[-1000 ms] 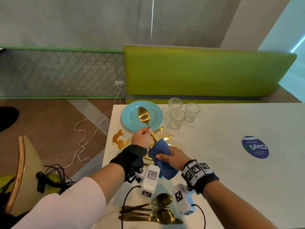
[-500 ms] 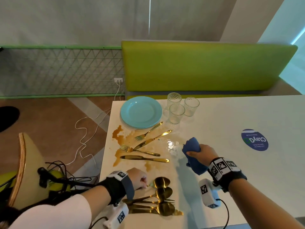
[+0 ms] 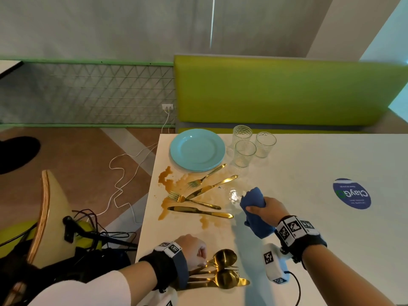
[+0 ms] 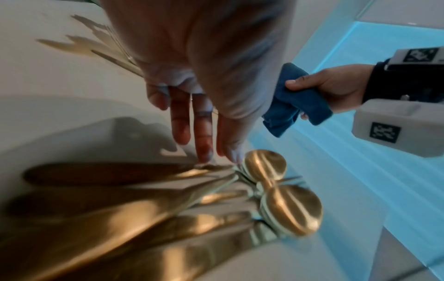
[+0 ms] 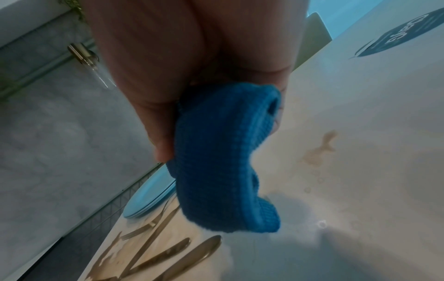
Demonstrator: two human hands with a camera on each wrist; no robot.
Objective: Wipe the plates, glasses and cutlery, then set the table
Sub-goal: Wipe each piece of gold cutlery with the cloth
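Note:
My left hand is at the table's front edge. Its straight fingers touch the handle of a gold spoon lying on top of a pile of gold cutlery. To the right, above the table, my right hand grips a bunched blue cloth. Two forks and two knives lie in a brown spill. Behind them are stacked light blue plates and three clear glasses.
The brown spill spreads along the table's left edge, with a small wet patch beside the cloth. A round blue sticker marks the right side. A green bench runs behind the table. A chair and cables are on the left.
A second ago my left hand held a spoon up while the right hand wiped its handle. The left hand has since lowered the spoon onto the front pile, and the right hand has moved right with the cloth.

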